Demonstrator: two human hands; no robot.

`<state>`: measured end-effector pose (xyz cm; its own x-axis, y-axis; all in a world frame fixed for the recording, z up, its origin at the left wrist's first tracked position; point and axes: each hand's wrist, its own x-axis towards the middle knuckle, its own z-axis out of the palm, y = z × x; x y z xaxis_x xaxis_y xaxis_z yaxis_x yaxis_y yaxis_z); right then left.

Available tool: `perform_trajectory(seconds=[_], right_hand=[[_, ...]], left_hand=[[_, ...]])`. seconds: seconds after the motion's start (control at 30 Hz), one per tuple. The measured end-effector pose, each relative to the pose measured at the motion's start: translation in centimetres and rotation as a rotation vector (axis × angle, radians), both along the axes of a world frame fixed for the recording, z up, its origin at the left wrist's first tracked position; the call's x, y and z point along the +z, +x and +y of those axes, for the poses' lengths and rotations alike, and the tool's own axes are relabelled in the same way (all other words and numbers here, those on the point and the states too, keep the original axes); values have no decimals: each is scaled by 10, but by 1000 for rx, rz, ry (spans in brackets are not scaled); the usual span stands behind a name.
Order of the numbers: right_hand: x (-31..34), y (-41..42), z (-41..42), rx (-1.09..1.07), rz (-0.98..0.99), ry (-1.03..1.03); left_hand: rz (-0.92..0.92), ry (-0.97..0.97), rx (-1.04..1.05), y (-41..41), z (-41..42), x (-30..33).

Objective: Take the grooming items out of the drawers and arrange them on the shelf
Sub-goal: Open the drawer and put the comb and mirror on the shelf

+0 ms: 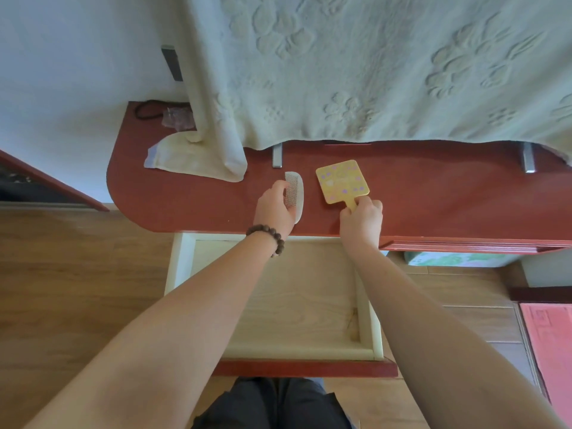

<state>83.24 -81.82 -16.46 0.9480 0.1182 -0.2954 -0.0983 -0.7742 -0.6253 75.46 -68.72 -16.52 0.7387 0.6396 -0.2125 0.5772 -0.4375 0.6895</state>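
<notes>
Left hand [275, 205] — fingers curled over the toothed edge of a pale comb [295, 195], gripping it against the shelf [185, 196]; a beaded bracelet [267, 235] sits on that wrist. Forearm stretched straight forward over the open drawer [297, 298].

Right hand [360, 216] — thumb and fingers pinched round the short handle of a yellow hand mirror [342, 181] with pale purple dots; the mirror's square head lies flat on the shelf, tilted slightly left. Right arm likewise extended, crossing the drawer's right side.

Comb and mirror lie just beside each other, apart, near the shelf's front edge and roughly midway along it.

Drawer pulled out below the front edge: light wood bottom, cream sides, red front panel.

Farther back, an embossed pale cloth [371, 66] hangs over the shelf's rear edge; its folded end rests toward the rounded left corner. Behind that, at the left rear corner, a dark cord loop [148, 109] and a crinkled clear wrapper [176, 119].
</notes>
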Motion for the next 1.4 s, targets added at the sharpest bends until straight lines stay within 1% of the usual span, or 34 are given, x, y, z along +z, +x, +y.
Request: perform_trajectory(seconds=[0.17, 0.27, 0.4, 0.53, 0.63, 0.73, 0.83, 0.97, 1.07, 1.23, 1.33, 1.4], right_hand=[[-7, -5, 1, 53, -27, 38], [-14, -9, -1, 138, -63, 56], [-22, -10, -2, 259, -149, -31], [-29, -12, -5, 330, -232, -141], [-31, -12, -6, 350, -246, -177], [-25, -14, -7, 362, -211, -156], [-18, -26, -17, 388, -203, -86], [-12, -64, -44, 457, -275, -52], [-10, -106, -67, 443, -288, -52], [-27, -184, -99, 368, -246, -118], [-40, -226, -115, 319, -242, -221], [-45, -247, -123, 269, -189, -290]], left_hand=[[12, 148, -177, -10, -17, -6], [102, 244, -260, -14, -21, -14], [205, 345, -313, -16, -26, -20], [250, 361, -312, -16, -30, -19], [255, 342, -332, -17, -28, -17], [250, 319, -320, -26, -27, -13], [230, 335, -278, -44, -27, -9], [167, 368, -214, -89, -28, -5], [137, 395, -175, -133, -34, -4], [226, 414, -195, -205, -51, -18], [293, 437, -185, -247, -63, -27], [364, 429, -135, -273, -69, -34]])
